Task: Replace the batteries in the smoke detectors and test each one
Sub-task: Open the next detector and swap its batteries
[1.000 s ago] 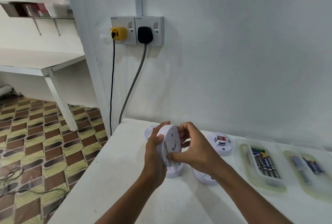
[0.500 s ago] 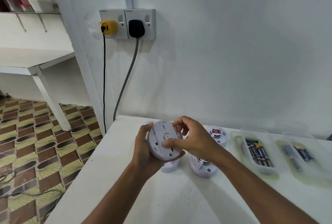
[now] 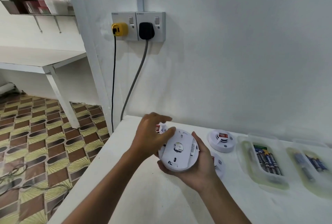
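Since half a second ago: held detector (image 3: 179,153) turned back-side up, now cradled in right hand (image 3: 199,166), whose fingers curl round its rim; left hand (image 3: 152,137) shifted to its upper-left edge, thumb touching the rim, other fingers spread and blurred.
Detectors, four counted: one held above the counter (image 3: 125,196); one (image 3: 221,140) face up near the wall; one (image 3: 218,162) mostly hidden behind the right hand; one (image 3: 160,128) partly hidden behind the left hand.
Trays, two, clear plastic, right side of counter: near tray (image 3: 248,168) holds a row of batteries (image 3: 269,160); far tray (image 3: 294,168) holds a few batteries (image 3: 315,162), count unclear.
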Demonstrator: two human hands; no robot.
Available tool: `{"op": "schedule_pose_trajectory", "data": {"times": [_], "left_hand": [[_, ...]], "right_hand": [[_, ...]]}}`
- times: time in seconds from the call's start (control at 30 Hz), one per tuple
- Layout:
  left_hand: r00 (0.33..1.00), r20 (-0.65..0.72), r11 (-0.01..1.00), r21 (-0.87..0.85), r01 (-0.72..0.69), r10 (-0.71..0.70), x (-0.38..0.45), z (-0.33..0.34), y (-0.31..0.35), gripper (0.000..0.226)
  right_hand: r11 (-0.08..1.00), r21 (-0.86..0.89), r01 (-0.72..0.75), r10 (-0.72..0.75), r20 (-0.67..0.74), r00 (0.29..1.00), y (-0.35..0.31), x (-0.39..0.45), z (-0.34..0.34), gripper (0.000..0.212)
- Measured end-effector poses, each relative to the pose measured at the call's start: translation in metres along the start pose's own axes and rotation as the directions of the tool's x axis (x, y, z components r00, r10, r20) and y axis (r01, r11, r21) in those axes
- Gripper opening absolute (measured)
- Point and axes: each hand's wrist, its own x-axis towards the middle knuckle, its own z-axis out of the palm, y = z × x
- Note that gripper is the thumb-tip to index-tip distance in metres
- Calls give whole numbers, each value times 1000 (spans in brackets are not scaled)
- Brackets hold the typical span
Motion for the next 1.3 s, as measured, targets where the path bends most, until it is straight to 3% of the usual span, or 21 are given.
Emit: {"op": "schedule_pose_trajectory", "data": {"times": [0.07,0.17,0.33,0.6,0.8,1.03,1.1,1.17,1.23,1.3], "left_hand": [[985,-135,992,77,-96,106,-9,2,9,30],[974,-123,982,43,-185,189,-26,16,21,44],[989,-135,989,-127,-81,64,-30,29,27,58],[974,-203,972,-189,-137,98,-26,36,32,51],[959,-272,973,-185,-136,82,-28,41,38,49],[957,-285,952,-305,-31,-61,-31,44,46,47],[954,-280,945,-327,9,-106,-32,44,45,45],[963,-233,945,-322,57,-137,-31,41,43,46],[971,-192,959,-271,88,-143,-30,34,37,50],[963,-210,963,-243,118,-170,-28,25,25,53]], "right_hand": [[986,9,169,-167,-93,982,5,4,4,53],[888,-91,450,-459,-153,875,11,12,15,56],[668,-276,691,-733,-85,675,17,18,19,37],[466,-380,799,-870,-34,491,22,18,20,45],[464,-336,820,-876,-38,480,20,15,19,36],[345,-453,822,-920,12,393,19,16,17,39],[329,-478,815,-920,30,390,19,18,14,39],[388,-492,779,-893,7,449,14,19,12,37],[586,-436,684,-780,-74,621,5,19,9,39],[808,-334,485,-551,-136,824,-10,14,8,48]]}}
